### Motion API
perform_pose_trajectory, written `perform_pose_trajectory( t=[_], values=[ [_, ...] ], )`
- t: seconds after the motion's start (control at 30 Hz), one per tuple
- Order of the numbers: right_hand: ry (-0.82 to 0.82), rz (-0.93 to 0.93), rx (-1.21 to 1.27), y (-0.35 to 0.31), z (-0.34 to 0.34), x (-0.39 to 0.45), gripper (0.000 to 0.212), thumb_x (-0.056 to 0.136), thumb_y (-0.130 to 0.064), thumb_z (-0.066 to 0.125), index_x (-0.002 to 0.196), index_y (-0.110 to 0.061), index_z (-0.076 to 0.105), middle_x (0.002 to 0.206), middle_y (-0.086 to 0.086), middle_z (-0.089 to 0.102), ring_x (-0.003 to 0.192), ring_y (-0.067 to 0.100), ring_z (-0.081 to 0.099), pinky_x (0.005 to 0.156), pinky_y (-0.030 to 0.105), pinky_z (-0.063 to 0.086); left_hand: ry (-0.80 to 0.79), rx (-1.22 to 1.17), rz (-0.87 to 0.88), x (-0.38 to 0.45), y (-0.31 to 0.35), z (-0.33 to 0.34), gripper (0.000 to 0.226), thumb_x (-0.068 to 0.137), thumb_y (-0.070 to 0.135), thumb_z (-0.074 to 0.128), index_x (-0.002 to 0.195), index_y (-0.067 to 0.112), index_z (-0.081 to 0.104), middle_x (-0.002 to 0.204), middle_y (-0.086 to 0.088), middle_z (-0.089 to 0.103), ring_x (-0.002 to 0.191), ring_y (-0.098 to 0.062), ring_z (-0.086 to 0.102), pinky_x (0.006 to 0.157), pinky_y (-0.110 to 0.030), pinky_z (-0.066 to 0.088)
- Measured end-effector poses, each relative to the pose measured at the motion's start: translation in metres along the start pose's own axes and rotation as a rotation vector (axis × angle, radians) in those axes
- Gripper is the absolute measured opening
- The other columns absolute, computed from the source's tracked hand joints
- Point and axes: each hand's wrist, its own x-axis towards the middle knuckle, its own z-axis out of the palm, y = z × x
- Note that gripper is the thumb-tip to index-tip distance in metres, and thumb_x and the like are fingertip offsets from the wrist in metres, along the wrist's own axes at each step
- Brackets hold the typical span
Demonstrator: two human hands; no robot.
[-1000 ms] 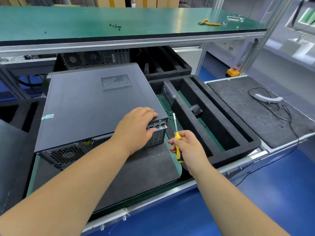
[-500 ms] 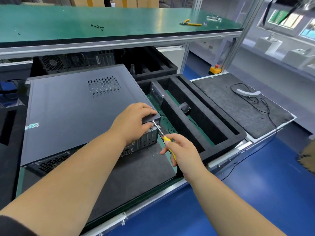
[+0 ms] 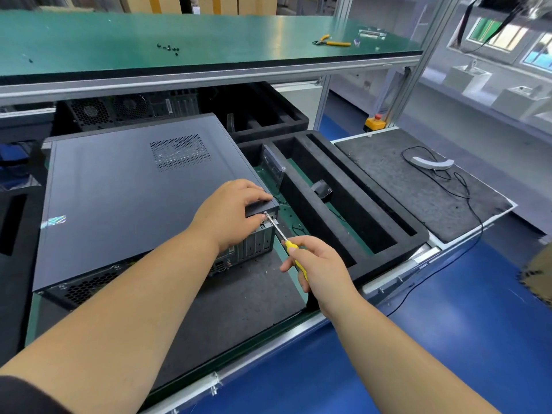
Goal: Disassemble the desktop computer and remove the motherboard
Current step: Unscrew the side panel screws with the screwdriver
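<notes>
You're at the very start of this job, as far as I can tell. The desktop computer (image 3: pixel 131 192) lies on its side on the dark foam mat (image 3: pixel 239 318) of the lower bench, rear panel toward you, and its side cover is on and looks fully seated w/ no gap showing, so nothing inside is exposed yet. Your left hand (image 3: pixel 230 210) is curled over the near right corner of the case, fingers wrapped over the top edge, bracing it. Your right hand (image 3: pixel 316 264) grips the yellow-handled screwdriver (image 3: pixel 283 237), w/ the tip set at what looks like a cover screw just under that corner on the rear panel; I can't tell if the screw is loosened at all, it's too small to see. So done so far: case positioned, tool in hand, first fastener engaged. Left, by my read: back out this screw and any other cover screws, slide the side panel off, unplug cables, pull cards etc., undo the board's mounting screws, lift the motherboard out. The motherboard itself isn't visible; presumably it's inside the closed case. A few loose black screws (image 3: pixel 168 48) sit on the green upper shelf (image 3: pixel 239 40), well apart from you, and the foam tray (image 3: pixel 343 204) lies just beside the case on your right.
</notes>
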Motion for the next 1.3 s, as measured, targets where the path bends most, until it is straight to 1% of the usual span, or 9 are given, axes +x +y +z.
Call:
perform_pose_trajectory(
  t=[0.17, 0.37, 0.5, 0.73, 0.9, 1.03, 1.1, 1.2, 1.3],
  values=[
    [-0.021, 0.071, 0.039, -0.009, 0.004, 0.0, 0.02, 0.098, -0.023, 0.049, 0.106, -0.022, 0.067, 0.077, 0.007, 0.072, 0.039, 0.012, 0.034, 0.043, 0.022, 0.031, -0.004, 0.005, -0.005, -0.001, 0.0, 0.001, 0.038, 0.084, 0.035, 0.066, 0.121, 0.039, 0.062, 0.118, 0.019, 0.056, 0.113, -0.006, 0.048, 0.083, -0.022, 0.039],
    [-0.168, 0.442, 0.573, -0.02, 0.007, 0.0, 0.04, 0.101, -0.029, 0.04, 0.108, -0.002, 0.068, 0.063, 0.004, 0.055, 0.038, 0.009, 0.029, 0.037, 0.021, 0.025, -0.012, -0.001, -0.014, 0.0, -0.001, 0.002, 0.038, 0.084, 0.034, 0.066, 0.122, 0.039, 0.062, 0.12, 0.018, 0.056, 0.115, -0.007, 0.048, 0.087, -0.025, 0.042],
    [-0.177, 0.472, 0.601, -0.023, 0.005, 0.0, 0.036, 0.103, -0.027, 0.042, 0.109, -0.003, 0.068, 0.061, 0.001, 0.05, 0.038, 0.008, 0.028, 0.037, 0.02, 0.026, -0.019, 0.005, -0.013, -0.001, -0.001, 0.002, 0.039, 0.085, 0.033, 0.066, 0.123, 0.039, 0.062, 0.122, 0.017, 0.056, 0.116, -0.008, 0.047, 0.089, -0.025, 0.042],
    [0.041, 0.362, 0.125, -0.03, 0.016, 0.0, 0.021, 0.098, -0.026, 0.05, 0.101, -0.021, 0.071, 0.065, -0.001, 0.055, 0.042, 0.01, 0.033, 0.045, 0.023, 0.028, -0.023, 0.008, -0.008, -0.001, 0.0, 0.001, 0.04, 0.085, 0.032, 0.066, 0.124, 0.037, 0.061, 0.123, 0.015, 0.057, 0.117, -0.01, 0.047, 0.093, -0.029, 0.043],
    [0.125, 0.194, -0.029, -0.025, 0.02, -0.001, 0.018, 0.096, -0.026, 0.054, 0.095, -0.024, 0.072, 0.063, 0.0, 0.057, 0.04, 0.009, 0.033, 0.045, 0.02, 0.03, -0.017, -0.007, -0.016, -0.001, 0.001, 0.001, 0.04, 0.085, 0.031, 0.067, 0.124, 0.035, 0.062, 0.123, 0.014, 0.057, 0.117, -0.011, 0.047, 0.091, -0.027, 0.041],
    [0.208, -0.012, -0.401, -0.023, 0.02, 0.0, 0.024, 0.095, -0.033, 0.053, 0.091, -0.014, 0.067, 0.063, 0.003, 0.058, 0.055, 0.013, 0.049, 0.065, 0.038, 0.051, -0.031, -0.021, -0.022, -0.001, 0.001, 0.0, 0.04, 0.086, 0.032, 0.066, 0.126, 0.035, 0.061, 0.124, 0.013, 0.056, 0.118, -0.011, 0.047, 0.092, -0.029, 0.043],
    [0.273, -0.117, -0.603, -0.021, 0.022, -0.004, 0.025, 0.096, -0.036, 0.05, 0.093, -0.016, 0.065, 0.071, 0.001, 0.063, 0.068, 0.019, 0.058, 0.071, 0.038, 0.053, -0.039, -0.032, -0.022, -0.001, 0.001, 0.0, 0.041, 0.086, 0.032, 0.066, 0.126, 0.034, 0.06, 0.124, 0.013, 0.056, 0.119, -0.011, 0.046, 0.094, -0.03, 0.044],
    [0.396, -0.263, -0.977, -0.022, 0.029, -0.009, 0.02, 0.098, -0.036, 0.048, 0.105, -0.026, 0.063, 0.08, -0.007, 0.062, 0.072, 0.017, 0.055, 0.058, 0.03, 0.045, -0.057, -0.055, -0.023, -0.001, 0.001, -0.002, 0.042, 0.087, 0.032, 0.065, 0.128, 0.034, 0.059, 0.126, 0.013, 0.054, 0.121, -0.011, 0.044, 0.096, -0.031, 0.044],
    [0.397, -0.269, -1.08, -0.024, 0.033, -0.013, 0.02, 0.098, -0.037, 0.047, 0.111, -0.028, 0.06, 0.082, -0.006, 0.06, 0.073, 0.018, 0.053, 0.058, 0.028, 0.039, -0.081, -0.069, -0.019, -0.002, 0.0, -0.003, 0.044, 0.088, 0.03, 0.064, 0.131, 0.034, 0.056, 0.129, 0.013, 0.052, 0.124, -0.011, 0.041, 0.099, -0.033, 0.042]
  ],
)
